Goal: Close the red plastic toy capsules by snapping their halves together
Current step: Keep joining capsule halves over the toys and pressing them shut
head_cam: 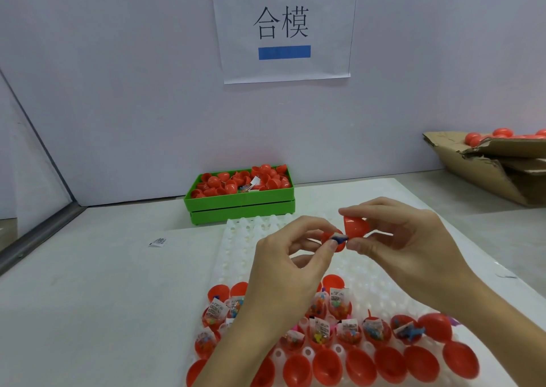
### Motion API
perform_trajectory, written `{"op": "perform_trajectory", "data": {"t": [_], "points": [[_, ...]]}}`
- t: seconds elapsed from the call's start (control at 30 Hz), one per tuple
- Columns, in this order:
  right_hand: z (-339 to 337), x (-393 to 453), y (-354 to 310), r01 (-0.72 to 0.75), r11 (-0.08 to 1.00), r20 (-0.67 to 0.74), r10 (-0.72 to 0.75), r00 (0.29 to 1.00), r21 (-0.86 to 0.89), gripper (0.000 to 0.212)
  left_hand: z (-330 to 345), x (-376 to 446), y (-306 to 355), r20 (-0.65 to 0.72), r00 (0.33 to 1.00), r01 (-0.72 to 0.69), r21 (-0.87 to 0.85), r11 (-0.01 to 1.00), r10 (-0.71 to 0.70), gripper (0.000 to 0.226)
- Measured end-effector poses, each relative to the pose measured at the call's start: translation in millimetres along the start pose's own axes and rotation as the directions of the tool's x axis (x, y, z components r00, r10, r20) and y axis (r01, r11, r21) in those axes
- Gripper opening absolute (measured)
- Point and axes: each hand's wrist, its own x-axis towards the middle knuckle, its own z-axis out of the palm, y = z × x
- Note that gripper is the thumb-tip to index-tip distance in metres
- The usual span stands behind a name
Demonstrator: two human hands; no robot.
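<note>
Head view: my left hand (291,264) pinched filled capsule half (335,240); right hand (404,239) pinched empty half (356,225), rims nearly touching, above white tray (236,256).

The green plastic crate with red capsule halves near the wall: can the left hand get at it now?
Probably not at once. The left hand grips a filled red capsule half, so it is busy. The path to the green plastic crate over the white tray looks free.

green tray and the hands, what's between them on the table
In the head view, only the far rows of the white egg tray lie between the green tray and the hands, their cups unfilled.
</note>
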Motion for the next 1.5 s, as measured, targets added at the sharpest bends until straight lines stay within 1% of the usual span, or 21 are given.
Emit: {"op": "perform_trajectory", "data": {"t": [0.13, 0.23, 0.47, 0.6, 0.67, 0.73, 0.77, 0.9, 1.07, 1.17, 1.37, 1.5], "points": [[0.3, -0.8, 1.7, 0.007, 1.0, 0.055, -0.008, 0.998, 0.024, 0.035, 0.6, 0.8, -0.9, -0.029, 1.0, 0.001, 0.019, 1.0, 0.0, 0.017], [0.7, -1.1, 1.5, 0.023, 0.999, 0.078, -0.027, 0.997, 0.045, 0.036, 1.0, -0.2, 0.1, -0.039, 0.999, 0.015, -0.006, 1.0, -0.016, 0.017], [2.1, -1.7, 2.6, 0.04, 0.997, 0.052, -0.043, 0.998, 0.061, 0.037, 3.8, -1.2, -0.6, -0.067, 0.998, -0.018, 0.052, 0.999, 0.021, 0.024], [5.0, -1.7, 1.4, 0.042, 0.996, 0.049, -0.046, 0.998, 0.079, 0.036, 3.6, -1.8, -1.0, -0.101, 0.994, -0.041, 0.077, 0.996, 0.049, 0.017], [4.7, -1.3, 0.8, 0.036, 0.997, 0.024, -0.038, 0.999, 0.064, 0.037, 3.1, -1.9, 0.1, -0.082, 0.995, -0.054, 0.076, 0.996, 0.061, 0.026], [4.0, -0.9, 0.2, 0.019, 0.998, 0.012, -0.02, 1.0, 0.056, 0.037, 2.1, -2.0, 0.5, -0.061, 0.997, -0.037, 0.057, 0.998, 0.04, 0.04], [4.0, -0.7, 0.0, 0.009, 0.998, 0.011, -0.009, 1.0, 0.059, 0.037, 1.5, -1.8, 0.7, -0.055, 0.998, -0.025, 0.044, 0.999, 0.028, 0.043], [5.0, -0.9, -2.7, -0.03, 0.995, 0.017, 0.028, 0.999, 0.095, 0.038, -0.7, 0.3, 1.4, -0.053, 0.998, -0.012, 0.013, 1.0, 0.012, 0.034], [5.3, -1.5, -8.7, -0.055, 0.982, 0.054, 0.046, 0.997, 0.179, 0.035, -2.9, 1.4, 1.8, -0.004, 0.998, 0.059, -0.091, 0.994, -0.06, 0.027], [6.5, -1.9, -10.9, -0.047, 0.988, 0.034, 0.042, 0.999, 0.149, 0.034, -3.0, 1.3, 0.7, 0.006, 0.996, 0.084, -0.142, 0.986, -0.084, 0.029], [5.9, -2.4, -12.7, -0.083, 0.976, -0.011, 0.087, 0.996, 0.203, 0.033, -5.0, 2.1, 3.9, 0.026, 0.998, 0.068, -0.222, 0.973, -0.064, 0.034], [8.1, -2.4, -14.2, -0.108, 0.974, -0.033, 0.117, 0.993, 0.2, 0.033, -5.4, 2.5, 2.6, 0.019, 0.998, 0.063, -0.222, 0.973, -0.061, 0.036]]}}
